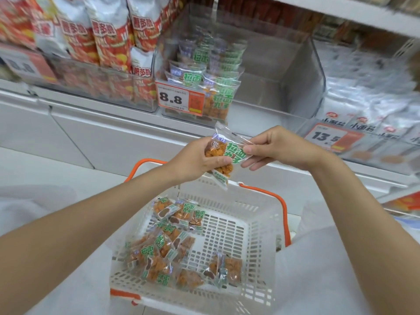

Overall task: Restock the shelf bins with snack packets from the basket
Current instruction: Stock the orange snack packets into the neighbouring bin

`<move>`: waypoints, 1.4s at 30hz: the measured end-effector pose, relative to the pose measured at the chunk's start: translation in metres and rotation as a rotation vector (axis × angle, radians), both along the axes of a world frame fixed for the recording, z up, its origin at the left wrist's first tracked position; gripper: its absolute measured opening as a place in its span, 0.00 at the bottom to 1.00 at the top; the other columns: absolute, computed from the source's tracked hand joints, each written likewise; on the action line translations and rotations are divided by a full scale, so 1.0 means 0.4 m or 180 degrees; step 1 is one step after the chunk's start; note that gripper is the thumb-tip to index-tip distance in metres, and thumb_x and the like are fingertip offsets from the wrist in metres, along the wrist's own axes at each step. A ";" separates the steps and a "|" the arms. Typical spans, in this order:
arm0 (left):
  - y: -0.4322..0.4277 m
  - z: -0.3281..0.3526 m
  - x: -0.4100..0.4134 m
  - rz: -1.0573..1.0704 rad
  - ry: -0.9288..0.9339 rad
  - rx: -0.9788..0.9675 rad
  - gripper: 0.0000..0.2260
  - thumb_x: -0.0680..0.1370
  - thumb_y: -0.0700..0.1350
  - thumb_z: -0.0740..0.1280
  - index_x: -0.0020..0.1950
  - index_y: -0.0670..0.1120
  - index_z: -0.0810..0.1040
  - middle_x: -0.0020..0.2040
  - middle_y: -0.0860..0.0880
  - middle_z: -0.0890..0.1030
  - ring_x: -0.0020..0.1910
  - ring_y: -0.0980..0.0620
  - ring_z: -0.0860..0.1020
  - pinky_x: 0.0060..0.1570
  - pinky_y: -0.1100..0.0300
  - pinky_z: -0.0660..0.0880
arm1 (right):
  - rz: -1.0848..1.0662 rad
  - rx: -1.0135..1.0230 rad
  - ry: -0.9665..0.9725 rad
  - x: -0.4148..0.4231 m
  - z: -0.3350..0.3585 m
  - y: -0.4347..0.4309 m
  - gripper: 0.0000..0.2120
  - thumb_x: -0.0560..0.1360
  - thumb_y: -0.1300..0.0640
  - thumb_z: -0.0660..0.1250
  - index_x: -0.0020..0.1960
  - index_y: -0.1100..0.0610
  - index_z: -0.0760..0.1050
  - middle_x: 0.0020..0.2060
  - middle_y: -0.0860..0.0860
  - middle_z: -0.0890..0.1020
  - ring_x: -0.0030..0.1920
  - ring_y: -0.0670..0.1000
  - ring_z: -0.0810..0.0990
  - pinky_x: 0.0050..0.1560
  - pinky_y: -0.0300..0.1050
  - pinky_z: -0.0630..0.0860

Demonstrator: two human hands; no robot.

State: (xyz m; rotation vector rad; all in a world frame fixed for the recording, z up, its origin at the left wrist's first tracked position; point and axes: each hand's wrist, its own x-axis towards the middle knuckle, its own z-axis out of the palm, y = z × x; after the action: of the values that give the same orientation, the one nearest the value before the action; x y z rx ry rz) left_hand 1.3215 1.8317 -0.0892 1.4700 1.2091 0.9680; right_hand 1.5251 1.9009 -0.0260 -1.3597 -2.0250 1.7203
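Above the basket, both hands hold a clear snack packet (pixel 221 155) with green lettering and orange pieces. My left hand (pixel 195 163) grips its left side, thumb across the front. My right hand (pixel 276 147) pinches its right edge. The white basket (pixel 256 235) with orange handles sits below and holds several more of the same packets (pixel 163 248). On the shelf ahead, a clear bin (pixel 284 87) has a row of these packets (pixel 216 73) standing on its left side; its right side is bare.
A price tag reading 8.8 (pixel 180 97) hangs on the bin's front. Red and white snack bags (pixel 97 35) fill the bin to the left. White packets (pixel 368 105) with a 13.5 tag (pixel 329 137) fill the bin to the right. Another shelf (pixel 341 10) runs overhead.
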 end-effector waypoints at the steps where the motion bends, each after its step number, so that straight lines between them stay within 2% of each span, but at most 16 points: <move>1: 0.004 0.001 -0.001 0.0033 0.0080 0.0017 0.03 0.77 0.44 0.68 0.47 0.51 0.75 0.36 0.56 0.80 0.32 0.65 0.77 0.32 0.70 0.71 | -0.0018 -0.0102 0.0009 0.001 0.006 0.003 0.09 0.78 0.62 0.65 0.55 0.64 0.80 0.45 0.61 0.85 0.44 0.51 0.86 0.47 0.41 0.82; 4: 0.010 0.013 -0.011 0.0329 0.0258 0.0081 0.15 0.82 0.53 0.58 0.41 0.44 0.71 0.32 0.52 0.76 0.30 0.59 0.74 0.32 0.66 0.71 | -0.0028 -0.0271 0.0174 -0.006 0.006 -0.007 0.17 0.77 0.59 0.68 0.64 0.62 0.76 0.53 0.58 0.84 0.54 0.54 0.84 0.56 0.46 0.80; 7: 0.023 0.039 -0.014 0.0518 0.0306 0.0298 0.19 0.84 0.54 0.50 0.36 0.48 0.66 0.27 0.58 0.69 0.28 0.59 0.68 0.33 0.64 0.69 | -0.0220 -0.0304 0.0500 -0.038 -0.002 -0.035 0.26 0.71 0.55 0.74 0.66 0.55 0.70 0.52 0.56 0.85 0.54 0.55 0.84 0.56 0.48 0.80; 10: 0.059 0.090 0.000 0.0757 0.0562 0.0574 0.19 0.84 0.55 0.52 0.35 0.51 0.67 0.29 0.56 0.69 0.31 0.56 0.70 0.37 0.55 0.70 | -0.0801 -0.0175 0.0846 -0.072 0.014 -0.040 0.22 0.72 0.62 0.73 0.60 0.54 0.68 0.44 0.56 0.85 0.44 0.55 0.85 0.51 0.49 0.82; 14: 0.135 0.197 0.027 0.0920 0.0798 0.0912 0.17 0.83 0.55 0.55 0.37 0.50 0.70 0.33 0.55 0.74 0.33 0.59 0.72 0.36 0.59 0.68 | -0.1333 0.0475 0.1001 -0.058 0.092 -0.003 0.10 0.72 0.63 0.74 0.48 0.59 0.73 0.39 0.55 0.81 0.39 0.51 0.81 0.44 0.45 0.82; 16: 0.182 0.258 0.037 0.0995 0.0841 0.1158 0.18 0.82 0.53 0.58 0.35 0.48 0.69 0.28 0.56 0.73 0.28 0.63 0.71 0.32 0.64 0.65 | -0.1480 0.0752 0.1081 -0.040 0.136 0.024 0.08 0.73 0.62 0.73 0.42 0.57 0.74 0.35 0.51 0.81 0.35 0.48 0.80 0.42 0.42 0.81; 19: 0.269 0.320 0.042 0.1022 0.1015 0.1290 0.21 0.81 0.52 0.63 0.29 0.47 0.67 0.22 0.54 0.66 0.24 0.60 0.64 0.30 0.60 0.60 | -0.1656 0.1044 0.1157 -0.029 0.182 0.087 0.07 0.73 0.64 0.73 0.42 0.57 0.75 0.31 0.46 0.81 0.32 0.45 0.80 0.41 0.41 0.81; 22: 0.383 0.335 0.040 0.1050 0.1044 0.1222 0.17 0.78 0.53 0.66 0.44 0.40 0.80 0.32 0.51 0.76 0.32 0.55 0.72 0.38 0.57 0.68 | -0.1835 0.1256 0.1045 -0.043 0.178 0.183 0.06 0.75 0.64 0.71 0.49 0.60 0.76 0.40 0.52 0.83 0.38 0.47 0.82 0.39 0.39 0.81; 24: 0.456 0.331 0.039 0.1127 0.0983 0.1110 0.13 0.77 0.51 0.69 0.52 0.42 0.78 0.39 0.49 0.79 0.40 0.51 0.76 0.41 0.58 0.72 | -0.2109 0.1434 0.0936 -0.059 0.146 0.263 0.11 0.73 0.63 0.73 0.53 0.59 0.75 0.47 0.56 0.83 0.45 0.52 0.83 0.46 0.45 0.82; 26: 0.525 0.318 0.042 0.1101 0.0951 0.1028 0.07 0.78 0.45 0.69 0.52 0.45 0.73 0.41 0.49 0.77 0.43 0.50 0.75 0.40 0.63 0.71 | -0.2399 0.1620 0.0684 -0.078 0.107 0.341 0.13 0.71 0.61 0.75 0.52 0.57 0.75 0.48 0.56 0.83 0.51 0.55 0.83 0.55 0.52 0.80; 28: 0.603 0.291 0.038 0.1172 0.1326 0.0918 0.03 0.78 0.44 0.67 0.49 0.46 0.75 0.47 0.48 0.80 0.48 0.49 0.77 0.46 0.61 0.72 | -0.2543 0.1727 0.0401 -0.099 0.069 0.414 0.11 0.71 0.61 0.75 0.52 0.57 0.78 0.50 0.56 0.83 0.53 0.56 0.82 0.56 0.51 0.78; 31: 0.690 0.253 0.016 0.1064 0.1726 0.0944 0.09 0.80 0.45 0.65 0.51 0.41 0.82 0.54 0.43 0.82 0.54 0.45 0.79 0.56 0.52 0.75 | -0.2634 0.1815 -0.0056 -0.119 0.019 0.507 0.07 0.75 0.62 0.69 0.53 0.57 0.77 0.48 0.54 0.82 0.52 0.52 0.80 0.40 0.34 0.69; 34: 0.735 0.218 -0.008 0.0833 0.1917 0.0983 0.08 0.81 0.42 0.62 0.52 0.44 0.81 0.53 0.44 0.81 0.57 0.43 0.78 0.61 0.49 0.74 | -0.2528 0.1813 -0.0236 -0.116 -0.029 0.566 0.04 0.77 0.61 0.65 0.51 0.56 0.75 0.45 0.54 0.81 0.52 0.52 0.79 0.33 0.33 0.65; 38: 0.782 0.183 -0.038 0.0876 0.2209 0.1049 0.12 0.82 0.44 0.59 0.60 0.51 0.79 0.63 0.47 0.79 0.63 0.44 0.75 0.66 0.45 0.69 | -0.2278 0.1659 -0.0225 -0.126 -0.071 0.624 0.11 0.75 0.56 0.69 0.55 0.60 0.80 0.53 0.55 0.82 0.56 0.55 0.80 0.52 0.42 0.74; 40: 0.787 0.169 -0.046 0.0758 0.2300 0.1105 0.13 0.83 0.45 0.57 0.62 0.50 0.78 0.64 0.47 0.78 0.63 0.43 0.75 0.65 0.44 0.69 | -0.2209 0.1574 -0.0159 -0.140 -0.089 0.648 0.03 0.75 0.58 0.69 0.45 0.58 0.79 0.48 0.53 0.83 0.53 0.53 0.80 0.51 0.43 0.75; 42: 0.782 0.162 -0.050 0.0702 0.2365 0.1243 0.14 0.82 0.47 0.55 0.61 0.50 0.78 0.63 0.47 0.79 0.62 0.43 0.75 0.65 0.41 0.67 | -0.2289 0.1647 -0.0100 -0.151 -0.096 0.648 0.04 0.73 0.59 0.72 0.41 0.54 0.77 0.44 0.51 0.83 0.49 0.52 0.81 0.50 0.43 0.77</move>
State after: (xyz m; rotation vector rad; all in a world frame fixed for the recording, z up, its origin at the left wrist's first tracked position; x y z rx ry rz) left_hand 1.3014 2.1443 -0.0242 2.1500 1.8092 0.8519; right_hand 1.4648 2.1600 -0.0643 -1.6254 -1.5314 0.8080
